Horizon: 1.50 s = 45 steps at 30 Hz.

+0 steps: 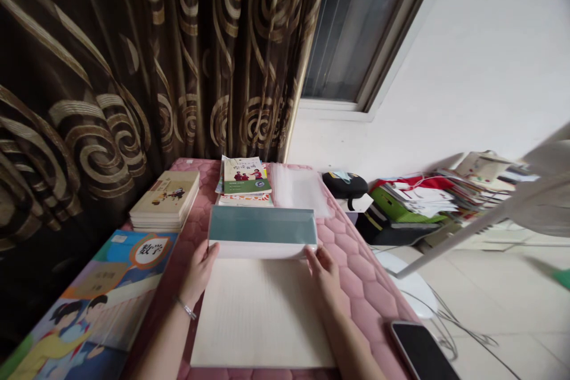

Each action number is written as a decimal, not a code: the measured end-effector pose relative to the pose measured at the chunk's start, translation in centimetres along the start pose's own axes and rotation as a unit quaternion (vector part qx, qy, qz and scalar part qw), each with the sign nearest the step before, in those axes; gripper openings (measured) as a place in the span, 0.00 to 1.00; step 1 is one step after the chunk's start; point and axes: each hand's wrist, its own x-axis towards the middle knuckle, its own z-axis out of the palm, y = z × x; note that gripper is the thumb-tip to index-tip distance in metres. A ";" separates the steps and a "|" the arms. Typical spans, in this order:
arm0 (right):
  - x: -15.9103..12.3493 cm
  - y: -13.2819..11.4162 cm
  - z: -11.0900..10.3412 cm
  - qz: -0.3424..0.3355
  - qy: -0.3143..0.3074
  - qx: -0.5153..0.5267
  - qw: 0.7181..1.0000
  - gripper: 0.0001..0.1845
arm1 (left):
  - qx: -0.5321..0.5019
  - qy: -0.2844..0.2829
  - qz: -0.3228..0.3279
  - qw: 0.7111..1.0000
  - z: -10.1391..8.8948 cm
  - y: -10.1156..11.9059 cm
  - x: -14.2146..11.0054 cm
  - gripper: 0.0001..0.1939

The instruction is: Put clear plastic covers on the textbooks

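An open book (262, 314) with pale, faintly lined pages lies on the pink quilted cover in front of me. Its far side is lifted, showing a teal and white cover flap (262, 225) with a glossy, see-through edge like a clear plastic sleeve. My left hand (202, 267) pinches the flap's left corner between thumb and fingers, and a bracelet sits on that wrist. At the right corner, my right hand (323, 273) has its thumb and fingers closed on the same flap.
Left lie a maths textbook (102, 303) and a stack of beige books (167, 199). Beyond the flap are more books (244, 178) and clear plastic sleeves (298, 187). A phone (423, 350) rests at the right edge, near a white fan stand (409, 285).
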 end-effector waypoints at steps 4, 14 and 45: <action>0.1 0.3 -0.1 0.009 -0.018 0.015 1.000 0.24 | 0.005 0.005 0.002 1.000 0.0 -0.1 0.0 0.17; 0.1 0.2 0.0 0.021 -0.028 0.040 0.999 0.18 | 0.016 0.001 0.000 1.000 -0.1 -0.4 0.1 0.17; 0.0 -0.2 0.1 0.024 -0.019 -0.009 0.999 0.24 | -0.030 -0.044 -0.009 0.999 0.0 -0.6 0.2 0.24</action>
